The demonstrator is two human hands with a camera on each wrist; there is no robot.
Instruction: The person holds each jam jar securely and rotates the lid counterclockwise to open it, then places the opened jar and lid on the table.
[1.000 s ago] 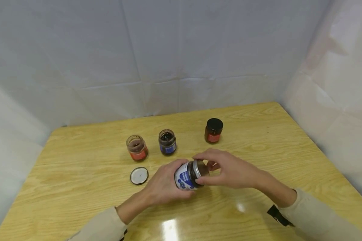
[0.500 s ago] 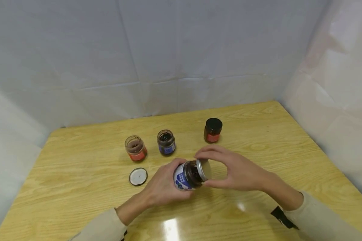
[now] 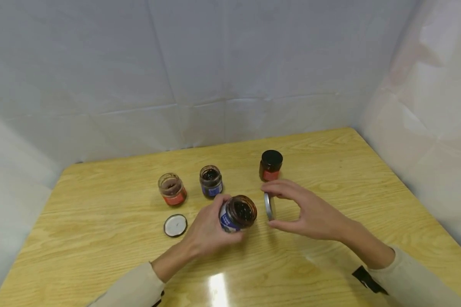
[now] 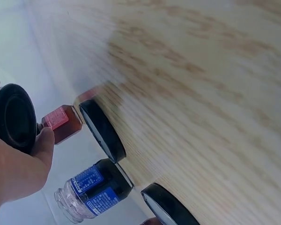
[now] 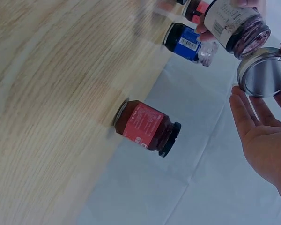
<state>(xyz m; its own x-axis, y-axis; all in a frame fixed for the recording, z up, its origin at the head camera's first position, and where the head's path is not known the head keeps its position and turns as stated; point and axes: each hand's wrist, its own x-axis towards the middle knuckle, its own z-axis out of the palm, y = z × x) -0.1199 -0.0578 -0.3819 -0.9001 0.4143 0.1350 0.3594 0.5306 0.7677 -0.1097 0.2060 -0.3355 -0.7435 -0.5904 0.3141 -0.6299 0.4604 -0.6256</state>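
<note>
My left hand (image 3: 211, 226) grips a jam jar (image 3: 230, 219) with a white and blue label, raised off the table and tilted, its uncovered mouth facing up and right. Dark jam coats the inside. To its right, my right hand (image 3: 311, 209) pinches a silver lid (image 3: 269, 206) on edge between fingers and thumb, apart from the rim. In the right wrist view the lid (image 5: 264, 72) shows its round metal face near the jar (image 5: 236, 26). The left wrist view shows the jar's dark base (image 4: 15, 117) beside the left hand (image 4: 21, 164).
An uncovered red-label jar (image 3: 173, 189) and an uncovered blue-label jar (image 3: 211, 181) stand behind the left hand. A dark-rimmed lid (image 3: 175, 225) lies with its pale side up. Behind the right hand stands a red-label jar (image 3: 270, 165) with its black lid on. White sheeting surrounds the table.
The silver lid has come off the jar and moved right with my right hand. My left hand has tipped the jar more upright, and its mouth is now uncovered.
</note>
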